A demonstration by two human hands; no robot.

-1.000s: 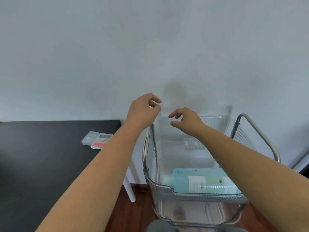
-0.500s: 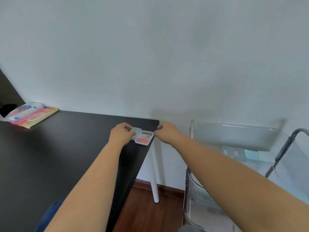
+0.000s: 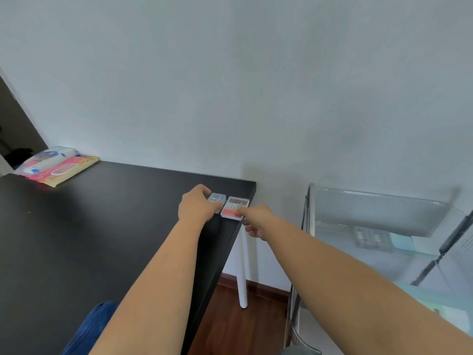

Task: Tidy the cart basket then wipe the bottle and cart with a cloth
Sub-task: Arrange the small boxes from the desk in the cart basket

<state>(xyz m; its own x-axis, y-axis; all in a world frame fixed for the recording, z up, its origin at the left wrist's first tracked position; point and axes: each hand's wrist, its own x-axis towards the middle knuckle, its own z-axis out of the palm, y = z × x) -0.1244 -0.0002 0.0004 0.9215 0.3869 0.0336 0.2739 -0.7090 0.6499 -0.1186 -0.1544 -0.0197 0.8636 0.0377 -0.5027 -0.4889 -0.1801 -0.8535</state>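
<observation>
Two small flat boxes lie side by side at the black table's point(image 3: 107, 226) far right corner. My left hand point(image 3: 197, 207) is curled over the clear box point(image 3: 218, 198), covering its left part. My right hand point(image 3: 257, 221) pinches the near right corner of the red-and-white box point(image 3: 234, 207), its other fingers curled below the table edge. The clear plastic cart basket point(image 3: 378, 199) stands to the right of the table. A pale blue bottle point(image 3: 401, 243) shows blurred through its wall, beside another small box point(image 3: 371, 238).
Two packs of wipes point(image 3: 55, 166) lie at the table's far left, against the wall. A white table leg point(image 3: 242, 275) stands between table and cart, over a wooden floor point(image 3: 238, 326). Blue fabric point(image 3: 89, 326) shows at the bottom edge.
My view swung left from the cart to the table, and both hands went from above the basket to the two boxes. The right hand then slid toward the red box's near corner.
</observation>
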